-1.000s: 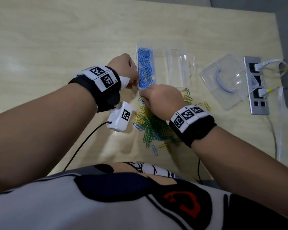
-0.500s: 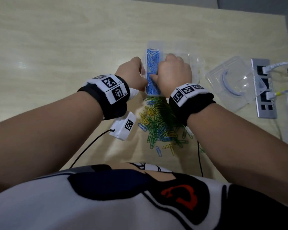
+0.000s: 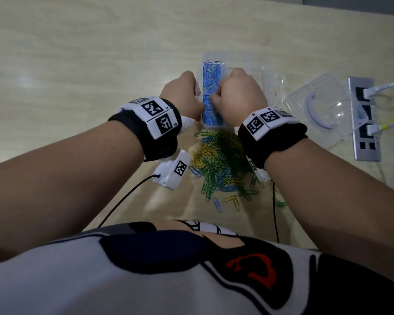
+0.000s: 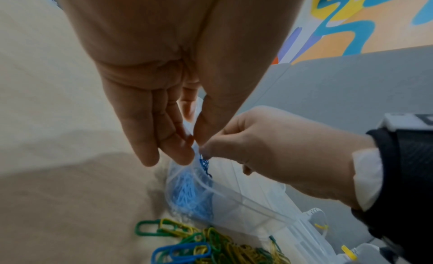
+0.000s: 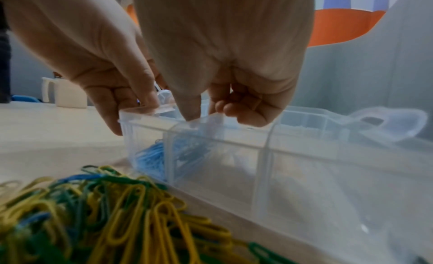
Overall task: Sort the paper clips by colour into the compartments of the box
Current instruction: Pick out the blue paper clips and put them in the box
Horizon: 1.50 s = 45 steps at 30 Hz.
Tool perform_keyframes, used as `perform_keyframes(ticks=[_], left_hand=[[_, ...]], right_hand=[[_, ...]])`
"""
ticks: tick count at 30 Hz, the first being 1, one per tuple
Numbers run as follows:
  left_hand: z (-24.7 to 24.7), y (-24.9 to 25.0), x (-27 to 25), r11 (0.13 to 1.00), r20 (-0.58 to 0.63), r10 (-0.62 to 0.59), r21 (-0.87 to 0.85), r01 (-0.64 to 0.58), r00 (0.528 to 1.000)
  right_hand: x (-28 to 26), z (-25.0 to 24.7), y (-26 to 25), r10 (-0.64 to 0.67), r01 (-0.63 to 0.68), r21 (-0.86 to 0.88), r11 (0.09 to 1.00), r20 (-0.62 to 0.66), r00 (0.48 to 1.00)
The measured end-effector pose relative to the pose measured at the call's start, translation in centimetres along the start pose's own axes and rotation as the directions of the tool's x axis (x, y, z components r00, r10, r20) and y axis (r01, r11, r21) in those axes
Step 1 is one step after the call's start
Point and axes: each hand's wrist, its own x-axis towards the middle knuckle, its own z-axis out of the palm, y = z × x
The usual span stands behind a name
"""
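1. Both hands are now meeting over the clear box (image 3: 248,71): left hand (image 3: 182,96) pinching its rim, right hand (image 3: 239,96) pinching blue clips (image 4: 205,163).
2. Release low into the blue compartment (image 3: 210,96); mixed pile (image 3: 218,164) is waiting on the worktop (image 3: 77,64).

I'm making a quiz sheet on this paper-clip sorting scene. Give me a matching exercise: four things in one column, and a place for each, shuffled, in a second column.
Things
1. blue clips
2. mixed clip pile
3. clear lid
4. socket strip

Places
A. right of the box, beside the socket strip
B. leftmost compartment of the box
C. far right of the table, cables plugged in
D. on the table, nearer the person than the box

Pairs: 1-B, 2-D, 3-A, 4-C
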Motion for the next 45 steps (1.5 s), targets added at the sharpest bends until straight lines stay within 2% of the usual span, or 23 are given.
perform_keyframes(ticks=[5,9,17,22,27,34,36,38,41,43,45], left_hand=[[0.3,0.1,-0.1,1.000,0.000,-0.005,0.016,0.005,1.000],[0.3,0.1,0.1,1.000,-0.003,-0.019,0.024,0.019,1.000],[0.3,0.1,0.7,0.999,0.018,-0.053,0.001,0.053,0.998],[0.4,0.0,0.8,0.997,0.023,-0.074,0.014,0.073,0.997],[0.4,-0.1,0.8,0.996,0.030,-0.090,0.003,0.089,0.996],[0.2,0.0,0.8,0.990,0.015,-0.128,-0.057,0.128,0.992],[0.0,0.3,0.8,0.991,-0.008,-0.118,-0.065,0.117,0.993],[-0.3,0.6,0.7,0.992,-0.017,-0.109,-0.065,0.107,0.994],[-0.4,0.7,0.3,0.991,-0.026,-0.097,-0.100,0.094,0.995],[-0.4,0.4,-0.1,0.986,-0.043,-0.102,-0.140,0.095,0.994],[-0.2,-0.2,-0.8,0.977,-0.037,-0.131,-0.177,0.122,0.991]], right_hand=[[-0.2,0.5,-0.8,-0.012,0.015,-0.167,0.986,0.017,1.000],[-0.1,0.5,-0.9,-0.046,0.050,-0.154,0.987,0.029,0.999],[0.2,-0.6,0.3,0.013,-0.020,0.072,0.997,0.094,0.995],[0.3,-0.4,0.9,0.047,-0.057,0.238,0.970,0.045,0.998],[-0.1,-0.6,1.2,0.056,-0.046,0.294,0.955,-0.025,0.998],[-1.5,-1.4,1.8,0.109,-0.078,0.504,0.860,-0.032,0.994],[-2.4,-1.7,2.2,0.097,-0.090,0.549,0.831,0.016,0.995],[-3.6,-2.1,2.6,0.023,-0.098,0.503,0.859,0.154,0.988],[-5.3,-2.3,2.9,-0.084,-0.002,0.253,0.967,0.329,0.941],[-6.1,-2.1,2.9,-0.085,0.047,0.122,0.991,0.328,0.941],[-6.8,-1.6,2.5,-0.090,0.077,0.064,0.995,0.236,0.968]])
